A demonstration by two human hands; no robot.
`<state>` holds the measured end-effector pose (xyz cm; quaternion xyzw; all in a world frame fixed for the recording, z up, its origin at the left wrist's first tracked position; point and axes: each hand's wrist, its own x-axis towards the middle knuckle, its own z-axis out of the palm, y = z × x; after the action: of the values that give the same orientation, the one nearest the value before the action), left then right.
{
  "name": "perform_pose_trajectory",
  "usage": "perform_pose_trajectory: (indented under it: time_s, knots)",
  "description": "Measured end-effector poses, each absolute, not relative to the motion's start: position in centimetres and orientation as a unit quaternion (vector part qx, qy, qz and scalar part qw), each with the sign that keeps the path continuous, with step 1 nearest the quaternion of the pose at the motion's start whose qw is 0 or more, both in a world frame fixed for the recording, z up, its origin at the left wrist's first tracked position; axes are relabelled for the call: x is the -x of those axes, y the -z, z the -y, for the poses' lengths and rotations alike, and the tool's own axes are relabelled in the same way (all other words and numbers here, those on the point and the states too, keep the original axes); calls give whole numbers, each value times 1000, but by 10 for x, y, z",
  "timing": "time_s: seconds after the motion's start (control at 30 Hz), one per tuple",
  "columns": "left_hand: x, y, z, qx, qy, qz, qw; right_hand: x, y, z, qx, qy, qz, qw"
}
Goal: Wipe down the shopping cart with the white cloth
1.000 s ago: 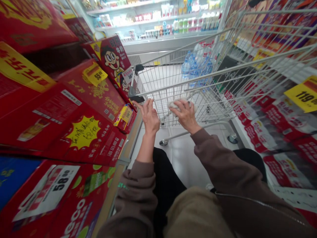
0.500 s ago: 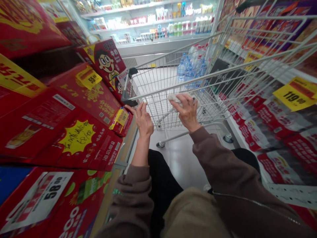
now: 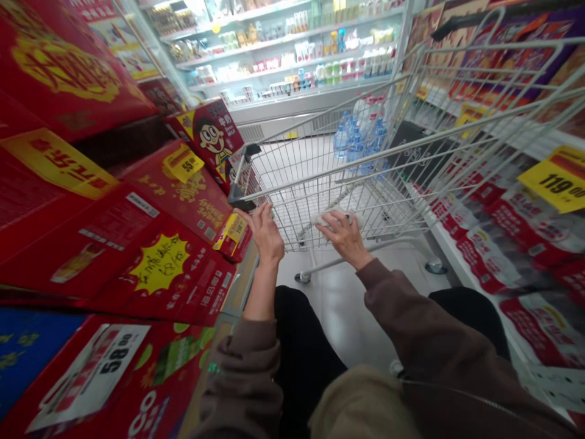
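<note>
A wire shopping cart [image 3: 297, 183] stands right in front of me. My right hand [image 3: 342, 235] presses a crumpled white cloth [image 3: 322, 222] against the cart's side wires, its fingers curled over the cloth and covering much of it. Beside the cart's black corner bumper [image 3: 237, 196], my left hand [image 3: 265, 235] is raised with the index finger stretched out to the left and the other fingers bent near the wires. Nothing shows in that hand; whether its fingertips touch the cart is unclear.
Red boxes [image 3: 114, 244] with price tags are stacked close on my left. Wrapped red-and-white bottle packs [image 3: 484, 256] line the right side. Water bottles [image 3: 354, 143] stand on the floor beyond the cart, before a lit refrigerated shelf [image 3: 274, 67].
The view has tilted up a little. My right hand with the cloth has moved lower on the cart's side. My left hand stays near the corner.
</note>
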<state>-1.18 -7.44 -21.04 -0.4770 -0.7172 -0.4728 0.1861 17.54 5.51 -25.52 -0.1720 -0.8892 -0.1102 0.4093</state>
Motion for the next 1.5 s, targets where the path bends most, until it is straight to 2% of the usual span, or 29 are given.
perform_pose_trajectory:
  time_s: [0.13,0.3,0.4,0.53,0.8,0.97,1.17,1.37,1.5]
  knots:
    - [-25,203,58,436,486,703,281,-186,248,-50,169,106,888,415]
    - [-49,202,30,524,414,715,208,-187,224,-65,197,121,868,439]
    - [-47,203,26,521,415,718,200,-185,234,-73,226,121,849,461]
    - [-42,203,30,536,413,710,192,-187,258,-70,199,180,846,462]
    - [-43,203,30,532,432,706,181,-182,239,-84,244,146,819,499]
    - [-41,202,29,534,438,702,174,-190,269,-84,183,169,842,479]
    - [-41,203,27,529,447,699,179,-193,243,-97,233,135,845,462]
    - [-41,203,28,531,444,700,173,-198,264,-96,184,142,864,447]
    - [-41,204,28,533,450,696,169,-200,251,-102,211,146,842,475]
